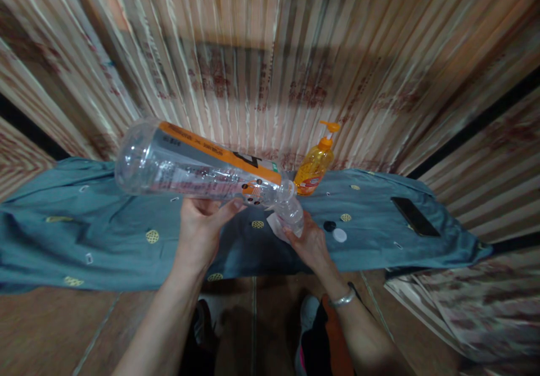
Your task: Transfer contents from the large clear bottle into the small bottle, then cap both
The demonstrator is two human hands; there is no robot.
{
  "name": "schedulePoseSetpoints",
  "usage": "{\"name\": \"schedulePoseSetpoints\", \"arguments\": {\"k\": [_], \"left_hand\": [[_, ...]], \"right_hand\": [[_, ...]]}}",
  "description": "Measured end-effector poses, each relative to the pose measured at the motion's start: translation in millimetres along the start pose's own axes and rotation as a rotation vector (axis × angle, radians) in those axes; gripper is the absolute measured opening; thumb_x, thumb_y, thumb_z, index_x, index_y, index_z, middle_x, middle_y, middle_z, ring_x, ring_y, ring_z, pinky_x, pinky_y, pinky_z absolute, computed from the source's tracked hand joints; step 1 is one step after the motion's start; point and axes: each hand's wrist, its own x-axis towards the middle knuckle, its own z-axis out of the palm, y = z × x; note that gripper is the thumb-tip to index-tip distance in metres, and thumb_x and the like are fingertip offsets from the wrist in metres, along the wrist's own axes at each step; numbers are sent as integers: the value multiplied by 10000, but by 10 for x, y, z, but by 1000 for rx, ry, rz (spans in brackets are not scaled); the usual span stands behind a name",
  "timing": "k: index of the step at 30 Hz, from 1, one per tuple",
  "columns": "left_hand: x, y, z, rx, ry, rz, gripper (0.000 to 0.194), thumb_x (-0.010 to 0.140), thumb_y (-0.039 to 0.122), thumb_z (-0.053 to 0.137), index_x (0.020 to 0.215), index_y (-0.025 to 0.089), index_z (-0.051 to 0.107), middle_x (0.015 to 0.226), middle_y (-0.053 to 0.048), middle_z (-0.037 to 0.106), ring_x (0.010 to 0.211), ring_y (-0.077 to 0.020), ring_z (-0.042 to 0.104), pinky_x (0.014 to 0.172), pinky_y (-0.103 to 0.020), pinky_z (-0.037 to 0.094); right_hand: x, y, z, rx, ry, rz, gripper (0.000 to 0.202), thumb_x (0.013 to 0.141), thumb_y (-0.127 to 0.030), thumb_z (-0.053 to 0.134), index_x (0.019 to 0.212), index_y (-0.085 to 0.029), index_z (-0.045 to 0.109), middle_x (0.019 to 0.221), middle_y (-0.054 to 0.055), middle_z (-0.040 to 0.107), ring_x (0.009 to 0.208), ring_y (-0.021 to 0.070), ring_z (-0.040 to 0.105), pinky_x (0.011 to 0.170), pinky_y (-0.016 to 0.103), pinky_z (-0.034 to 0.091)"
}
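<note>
My left hand (199, 231) is wrapped round the underside of a large clear plastic bottle (198, 165) with an orange and grey label. The bottle lies tilted in the air, base up to the left and neck down to the right. Its mouth meets a small clear plastic bottle (292, 211), which my right hand (310, 242) grips from the right. Something white shows beside the small bottle, and I cannot tell whether it is a label. Any liquid inside either bottle is hard to make out.
A yellow pump bottle (313, 169) with an orange pump stands behind my right hand. A black cap (329, 226) and a white cap (340, 235) lie on the blue-green cloth (122, 252). Farther right is a dark phone (415, 216). A pleated curtain (261, 72) hangs close behind.
</note>
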Motion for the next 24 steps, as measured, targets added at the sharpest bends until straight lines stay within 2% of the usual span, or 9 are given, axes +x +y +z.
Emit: {"name": "schedulePoseSetpoints", "arguments": {"k": [6, 11, 16, 21, 24], "left_hand": [[4, 13, 7, -3, -1, 3, 448, 436, 303, 986, 665, 185, 620, 666, 11, 695, 704, -187, 711, 724, -348, 640], [10, 11, 8, -7, -8, 14, 463, 434, 299, 984, 614, 189, 572, 656, 8, 688, 700, -184, 706, 739, -353, 639], [6, 10, 2, 1, -9, 5, 432, 445, 297, 982, 645, 187, 616, 679, -1, 712, 686, -177, 701, 733, -349, 636], [7, 1, -3, 5, -5, 0, 417, 448, 292, 973, 633, 185, 615, 696, -13, 725, 697, -188, 711, 750, -364, 638], [10, 0, -4, 6, -1, -1, 412, 431, 283, 975, 653, 183, 643, 678, -5, 716, 675, -186, 709, 736, -355, 634]], "right_hand": [[4, 4, -5, 23, 0, -4, 559, 845, -422, 669, 1331, -155, 602, 1129, 162, 786, 1033, 329, 755, 872, 436, 603], [4, 13, 6, 2, -4, -5, 588, 851, -429, 655, 1342, -112, 590, 1149, 184, 777, 1042, 333, 753, 874, 433, 602], [3, 9, -2, -6, 4, -31, 578, 853, -418, 665, 1337, -111, 590, 1159, 197, 766, 1050, 339, 751, 872, 432, 602], [1, 1, -14, 16, -7, -16, 524, 856, -375, 662, 1336, -178, 593, 1125, 148, 775, 1016, 312, 753, 869, 439, 607], [1, -3, -13, 16, 1, -15, 548, 847, -373, 676, 1350, -172, 589, 1134, 147, 777, 1032, 316, 752, 884, 440, 605]]}}
